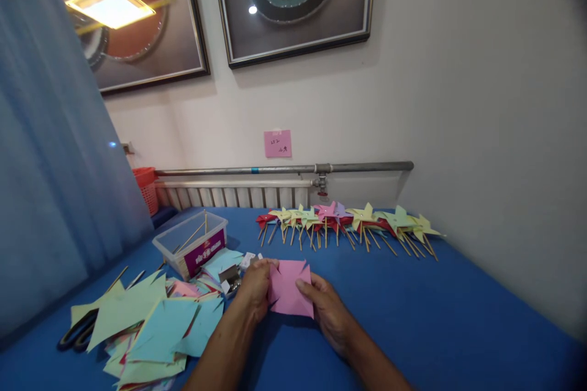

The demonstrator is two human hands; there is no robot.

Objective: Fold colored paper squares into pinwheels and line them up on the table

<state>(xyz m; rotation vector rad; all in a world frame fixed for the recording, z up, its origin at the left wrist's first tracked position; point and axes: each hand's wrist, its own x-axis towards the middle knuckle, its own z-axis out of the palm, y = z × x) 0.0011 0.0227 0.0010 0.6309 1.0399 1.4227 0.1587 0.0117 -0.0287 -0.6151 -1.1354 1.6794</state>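
A pink paper square (291,288) with slits cut in from its corners is held up over the blue table. My left hand (255,281) grips its left edge, fingers closed on the upper left corner. On the other side my right hand (324,302) pinches the right edge, thumb lying on the front face. Just left of my left hand sits a small open box (230,280) with shiny metal bits in it, too small to name. Part of a white box (249,259) shows behind that hand.
Cut paper sheets (160,330) lie heaped at the left, with dark-handled scissors (76,333) beside them. A clear plastic bin (183,232) holds thin sticks. Finished paper pinwheels (362,217) on sticks line the table's back edge. A blue curtain (55,153) hangs at the left.
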